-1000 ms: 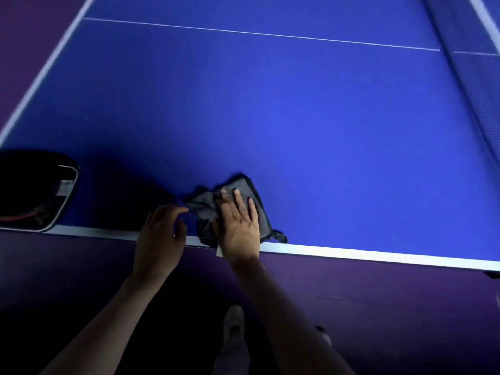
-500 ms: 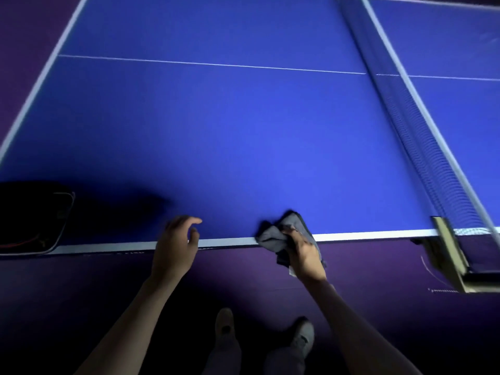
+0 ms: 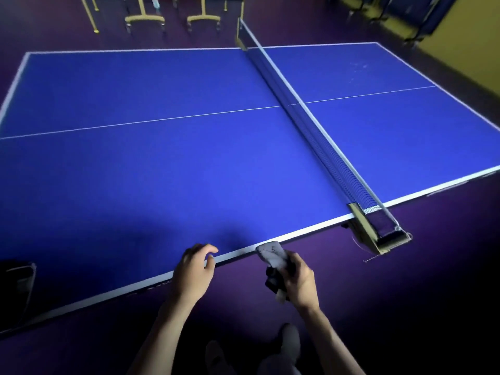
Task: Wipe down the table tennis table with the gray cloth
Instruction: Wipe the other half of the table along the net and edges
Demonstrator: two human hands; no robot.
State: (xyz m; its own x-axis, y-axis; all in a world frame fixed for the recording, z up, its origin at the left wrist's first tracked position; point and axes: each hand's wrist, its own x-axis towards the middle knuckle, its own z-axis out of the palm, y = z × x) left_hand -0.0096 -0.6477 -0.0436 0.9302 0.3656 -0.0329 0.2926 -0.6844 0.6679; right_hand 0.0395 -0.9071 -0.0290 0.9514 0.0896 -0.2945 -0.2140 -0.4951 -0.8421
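gray cloth bunched in the right hand's curled fingers at the table edge, left hand loosely open

The desk has a smooth blue top of matt finish with a soft sheen near the middle, thin white painted lines and a pale band along its rim. The net is dark woven mesh with a white tape on its upper edge, and its near clamp looks like dull yellowish metal. The cloth is soft gray fabric, bunched and creased, matt. The floor is dark purple and matt. The chairs beyond the desk have golden frames that look like metal. A black bag at the left edge looks like fabric with pale trim.
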